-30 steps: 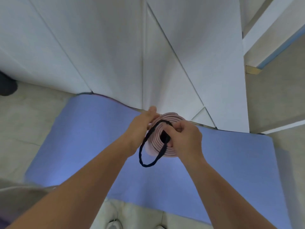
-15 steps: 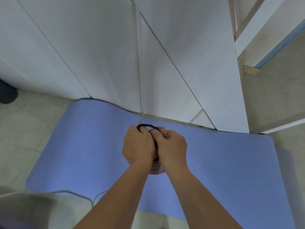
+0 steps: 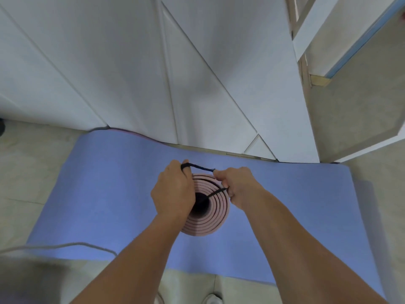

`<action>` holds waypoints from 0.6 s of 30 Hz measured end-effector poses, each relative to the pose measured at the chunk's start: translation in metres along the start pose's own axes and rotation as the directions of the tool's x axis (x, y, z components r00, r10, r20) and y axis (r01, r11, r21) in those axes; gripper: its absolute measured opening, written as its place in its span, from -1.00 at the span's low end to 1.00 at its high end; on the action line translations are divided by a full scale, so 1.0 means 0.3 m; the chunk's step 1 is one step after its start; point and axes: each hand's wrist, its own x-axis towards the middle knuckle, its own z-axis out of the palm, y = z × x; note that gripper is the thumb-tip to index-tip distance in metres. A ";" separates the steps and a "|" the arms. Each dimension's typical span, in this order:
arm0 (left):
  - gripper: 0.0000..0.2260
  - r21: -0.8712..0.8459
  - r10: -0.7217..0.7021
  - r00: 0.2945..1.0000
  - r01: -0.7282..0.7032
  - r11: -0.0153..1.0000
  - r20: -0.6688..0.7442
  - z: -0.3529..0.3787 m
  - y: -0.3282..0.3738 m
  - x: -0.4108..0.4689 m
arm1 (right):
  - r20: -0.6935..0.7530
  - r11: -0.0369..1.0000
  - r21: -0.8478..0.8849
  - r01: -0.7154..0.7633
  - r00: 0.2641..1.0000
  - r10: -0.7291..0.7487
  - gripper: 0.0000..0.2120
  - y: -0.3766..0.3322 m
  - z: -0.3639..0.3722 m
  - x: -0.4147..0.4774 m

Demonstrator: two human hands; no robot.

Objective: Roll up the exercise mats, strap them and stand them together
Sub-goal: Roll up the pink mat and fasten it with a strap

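- Floor — pale tiles, visible on either side of the flat mat and along its near edge.
- Panels — tall white doors or wall facings with narrow seams, filling the upper part of the view.
- Blue mat — unrolled and lying flat on the floor. Its far edge runs along the foot of the panels, and it ripples slightly at the far left corner, where a thin pink edge shows.
- Roll — a pink mat wound in a tight spiral round a dark hollow core. It stands on end on the blue mat, near that mat's middle, and is seen from above.
- Strap — a thin black loop. One run is pulled taut between the two hands above the roll's far rim. A second run crosses the roll's top face from the right rim toward the core.
- Left hand — back toward the camera, covering the left side of the roll's top. The fingers are curled and the strap is hooked round one fingertip; which finger cannot be told.
- Right hand — at the roll's right rim, fingers curled tight and pinching both runs of the strap.
- Cable — grey, curving across the near left corner of the blue mat.
- Shoes — white toes at the bottom edge of the view, just off the blue mat.
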 end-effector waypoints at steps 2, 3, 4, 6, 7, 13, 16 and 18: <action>-0.64 -0.009 -0.055 0.998 0.055 0.998 0.006 -0.005 -0.001 0.030 | 0.066 0.996 0.020 -0.087 0.994 0.086 -0.75 0.037 -0.026 -0.017; -0.64 -0.012 -0.083 0.997 0.083 0.996 0.008 -0.005 0.003 0.045 | 0.083 0.993 0.024 -0.117 0.990 0.115 -0.76 0.060 -0.037 -0.031; -0.63 -0.009 -0.106 0.994 0.106 0.994 0.011 -0.006 0.011 0.058 | 0.099 0.989 0.029 -0.145 0.985 0.142 -0.75 0.084 -0.050 -0.050; -0.62 -0.010 -0.140 0.990 0.140 0.990 0.017 0.002 0.031 0.081 | 0.141 0.980 0.046 -0.192 0.973 0.184 -0.72 0.135 -0.078 -0.093; -0.62 -0.008 -0.149 0.989 0.149 0.989 0.022 0.006 0.041 0.091 | 0.161 0.974 0.060 -0.220 0.965 0.208 -0.71 0.165 -0.090 -0.115; -0.63 0.038 -0.177 0.981 0.175 0.984 0.072 0.017 0.102 0.111 | 0.127 0.963 0.226 -0.150 0.984 0.123 -0.87 0.359 -0.026 -0.203; -0.60 0.023 -0.207 0.976 0.206 0.978 0.067 0.015 0.103 0.125 | 0.045 0.932 0.361 -0.026 0.999 0.011 -0.93 0.399 0.069 -0.186; -0.63 0.024 -0.211 0.974 0.209 0.978 0.078 0.005 0.081 0.155 | -0.025 0.899 0.422 0.118 0.993 -0.119 -0.97 0.414 0.118 -0.168</action>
